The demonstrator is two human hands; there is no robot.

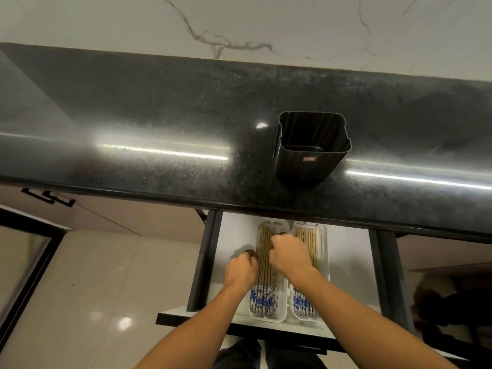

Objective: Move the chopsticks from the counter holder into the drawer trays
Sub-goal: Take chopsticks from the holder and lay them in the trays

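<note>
The black holder (310, 158) stands on the dark counter (159, 115), and I see no chopsticks sticking out of it. Below, the open drawer (346, 257) holds two white trays side by side. The left tray (279, 318) and the right tray (324, 237) are each filled with chopsticks (263, 251) lying lengthwise, blue-patterned ends toward me. My left hand (241, 271) curls its fingers at the left tray's left rim. My right hand (290, 255) sits over the left tray with its fingers curled down onto the chopsticks.
The counter's front edge overhangs the back of the drawer. A black cabinet handle (50, 197) is at the left. Glossy pale floor tiles (106, 288) lie beside the drawer. A dark shape sits low at the right (447, 310).
</note>
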